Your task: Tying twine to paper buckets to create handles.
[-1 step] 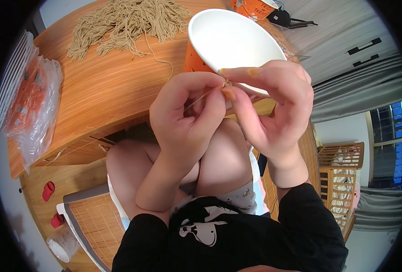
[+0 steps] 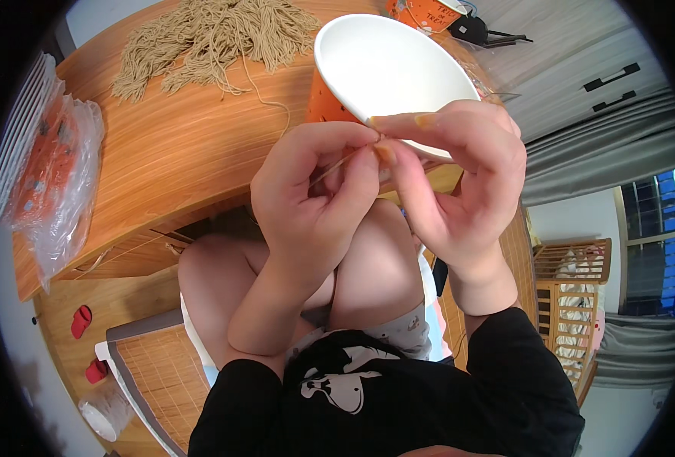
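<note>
A thin tan string [image 2: 339,164] is pinched between thumb and index fingertips of both hands, just at the near rim of an orange paper bucket [image 2: 327,97] with a white inside. My left hand [image 2: 314,190] is closed on the string, which runs across its palm side. Tip to tip with it, my right hand [image 2: 463,179] pinches the same spot, its index finger lying along the bucket's rim. The fingertips mostly cover the point where they meet, so any knot there is hidden. The bucket leans with its mouth toward me.
A heap of tan strings [image 2: 215,46] lies at the table's [image 2: 170,145] far side, one strand trailing toward the bucket. Plastic-wrapped orange and white packs [image 2: 55,164] stand at the left edge. Another orange bucket [image 2: 426,15] and a black object [image 2: 470,30] sit at the far right.
My fingertips have closed tighter together; the small loop of string seen between them before is now mostly covered. The bucket has shifted very slightly left.
</note>
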A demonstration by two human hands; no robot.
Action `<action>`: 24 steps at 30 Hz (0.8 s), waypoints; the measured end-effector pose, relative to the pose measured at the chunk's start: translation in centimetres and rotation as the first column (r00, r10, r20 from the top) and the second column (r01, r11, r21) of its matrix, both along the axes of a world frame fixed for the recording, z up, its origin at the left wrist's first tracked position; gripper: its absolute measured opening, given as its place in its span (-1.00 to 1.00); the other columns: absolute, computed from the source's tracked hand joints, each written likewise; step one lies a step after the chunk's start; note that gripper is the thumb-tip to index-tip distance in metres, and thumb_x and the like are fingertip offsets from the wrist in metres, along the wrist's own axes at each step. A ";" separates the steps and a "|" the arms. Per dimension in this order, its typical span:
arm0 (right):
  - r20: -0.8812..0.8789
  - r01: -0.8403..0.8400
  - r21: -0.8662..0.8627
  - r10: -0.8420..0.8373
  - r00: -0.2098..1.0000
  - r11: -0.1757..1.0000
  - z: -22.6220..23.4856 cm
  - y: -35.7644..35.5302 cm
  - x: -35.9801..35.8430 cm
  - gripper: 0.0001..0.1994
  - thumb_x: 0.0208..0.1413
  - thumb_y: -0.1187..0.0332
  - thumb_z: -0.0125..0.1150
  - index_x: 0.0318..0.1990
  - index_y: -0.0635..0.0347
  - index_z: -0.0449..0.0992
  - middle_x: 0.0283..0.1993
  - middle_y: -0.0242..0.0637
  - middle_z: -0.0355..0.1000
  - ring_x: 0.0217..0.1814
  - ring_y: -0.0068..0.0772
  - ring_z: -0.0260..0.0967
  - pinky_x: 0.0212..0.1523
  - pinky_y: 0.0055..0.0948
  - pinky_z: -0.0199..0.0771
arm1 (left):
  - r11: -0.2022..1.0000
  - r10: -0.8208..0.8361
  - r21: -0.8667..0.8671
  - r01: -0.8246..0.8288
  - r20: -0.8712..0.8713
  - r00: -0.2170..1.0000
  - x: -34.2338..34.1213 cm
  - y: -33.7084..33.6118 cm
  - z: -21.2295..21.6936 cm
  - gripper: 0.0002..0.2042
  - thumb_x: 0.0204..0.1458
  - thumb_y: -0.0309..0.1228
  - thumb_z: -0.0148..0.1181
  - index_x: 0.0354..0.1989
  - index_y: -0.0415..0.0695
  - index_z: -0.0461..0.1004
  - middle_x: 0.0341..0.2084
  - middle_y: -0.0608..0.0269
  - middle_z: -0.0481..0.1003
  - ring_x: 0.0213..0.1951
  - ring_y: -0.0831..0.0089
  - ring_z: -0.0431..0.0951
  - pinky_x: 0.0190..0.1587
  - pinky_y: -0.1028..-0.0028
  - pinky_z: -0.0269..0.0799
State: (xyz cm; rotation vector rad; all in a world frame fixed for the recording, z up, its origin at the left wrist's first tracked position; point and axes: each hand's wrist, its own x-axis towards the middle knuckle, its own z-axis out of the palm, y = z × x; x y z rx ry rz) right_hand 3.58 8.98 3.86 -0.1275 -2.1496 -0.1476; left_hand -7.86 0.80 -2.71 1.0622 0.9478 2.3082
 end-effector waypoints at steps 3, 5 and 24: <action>0.001 -0.005 -0.001 0.005 1.000 1.000 0.3 0.1 0.0 -0.58 -0.14 0.50 0.47 -0.07 0.05 0.48 -0.22 -0.59 0.52 -0.19 -0.45 0.39 -0.03 -0.42 0.15 | 1.000 -0.002 0.011 0.002 -0.017 1.000 0.0 0.1 -0.3 -0.89 0.14 -0.66 0.21 -0.18 -0.27 0.51 -0.31 0.36 0.60 -0.41 0.84 0.44 -0.36 0.78 0.31; -0.022 -0.014 0.002 0.014 1.000 1.000 -0.1 0.6 0.0 -0.58 -0.14 0.51 0.47 -0.08 0.05 0.48 -0.22 -0.58 0.53 -0.19 -0.44 0.39 -0.03 -0.41 0.16 | 0.998 -0.042 0.038 0.041 0.037 0.998 0.2 0.3 0.0 -0.88 0.15 -0.66 0.20 -0.17 -0.27 0.50 -0.30 0.34 0.60 -0.38 0.82 0.48 -0.33 0.78 0.34; 0.090 -0.015 -0.057 0.020 0.996 0.998 0.9 -0.8 1.0 -0.53 -0.01 0.74 0.31 0.01 0.25 0.25 -0.22 -0.15 0.60 -0.10 -0.38 0.35 -0.05 -0.46 0.44 | 0.992 0.125 0.065 -0.111 -0.269 0.955 -0.3 1.1 -0.3 -0.74 0.08 -0.67 0.22 -0.04 -0.23 0.55 -0.49 0.32 0.62 -0.45 0.71 0.60 -0.38 0.70 0.49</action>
